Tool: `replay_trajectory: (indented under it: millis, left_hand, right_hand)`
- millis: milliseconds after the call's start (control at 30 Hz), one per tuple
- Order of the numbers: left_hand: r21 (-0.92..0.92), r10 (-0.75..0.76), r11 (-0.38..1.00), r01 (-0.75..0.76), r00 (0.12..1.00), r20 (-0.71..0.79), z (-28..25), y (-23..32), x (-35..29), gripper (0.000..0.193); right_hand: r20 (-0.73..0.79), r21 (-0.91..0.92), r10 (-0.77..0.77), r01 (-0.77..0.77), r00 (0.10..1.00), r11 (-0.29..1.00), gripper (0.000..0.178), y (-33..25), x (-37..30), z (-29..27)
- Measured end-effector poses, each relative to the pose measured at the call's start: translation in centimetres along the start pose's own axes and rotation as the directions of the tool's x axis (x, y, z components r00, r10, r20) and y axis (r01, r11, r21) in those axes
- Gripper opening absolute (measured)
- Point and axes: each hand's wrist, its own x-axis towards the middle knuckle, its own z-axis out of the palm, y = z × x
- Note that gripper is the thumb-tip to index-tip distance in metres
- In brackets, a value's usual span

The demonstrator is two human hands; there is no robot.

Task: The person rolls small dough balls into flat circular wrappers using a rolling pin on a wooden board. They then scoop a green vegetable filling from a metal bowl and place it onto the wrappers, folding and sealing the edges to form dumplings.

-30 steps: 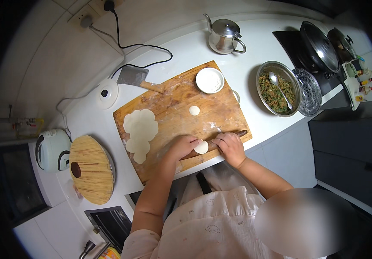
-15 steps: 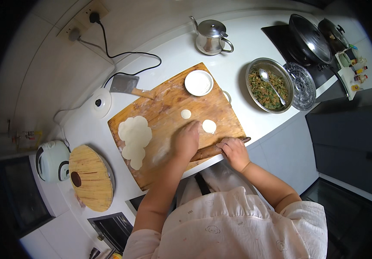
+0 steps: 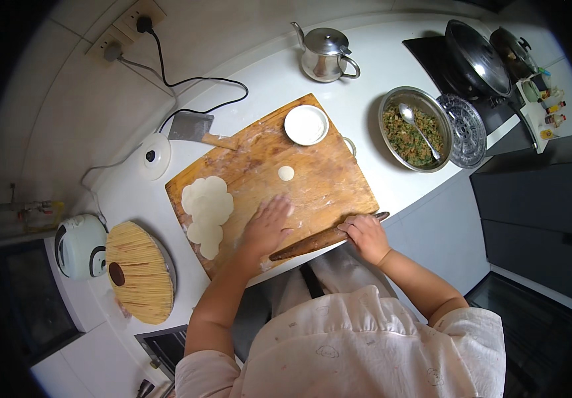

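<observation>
My left hand point(image 3: 267, 227) lies over the middle of the wooden board point(image 3: 253, 159), fingers stretched out. A pale edge, perhaps dough, shows by its fingertips; the palm hides what is beneath. My right hand point(image 3: 365, 237) is closed around the right part of a dark, tapered rolling pin point(image 3: 309, 243), which lies along the board's near edge. One small dough disc point(image 3: 286, 173) sits beyond my left hand. To the left, several thin dough wrappers point(image 3: 208, 205) overlap. A white bowl of white powder point(image 3: 306, 125) stands at the board's far corner.
A cleaver point(image 3: 193, 127) rests with its handle on the board. Beyond stands a metal kettle point(image 3: 326, 54). On the right are a steel bowl of chopped filling point(image 3: 413, 129) with a spoon and a dark pan point(image 3: 477, 58). A straw-coloured round cover point(image 3: 141, 272) is at left.
My left hand has moved left and flattened out, away from the rolling pin. The larger dough disc near my right hand is gone from its spot. My right hand stays on the pin.
</observation>
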Motion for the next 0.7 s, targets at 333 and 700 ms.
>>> replay_trajectory:
  millis: [333, 700]
  left_hand:
    - [-0.550, -0.356, 0.804, 0.227, 0.924, -0.140, 2.0, 3.9, -2.5, 0.070]
    - [-0.056, -0.379, 0.925, 0.376, 0.897, -0.230, 0.3, 1.5, -2.5, 0.070]
  right_hand:
    - [0.061, 0.013, -0.017, 0.016, 0.998, 1.000, 0.032, -0.6, 1.8, 0.8]
    - [0.087, -0.109, -0.010, 0.019, 0.996, 0.994, 0.052, -1.9, 8.0, 2.3]
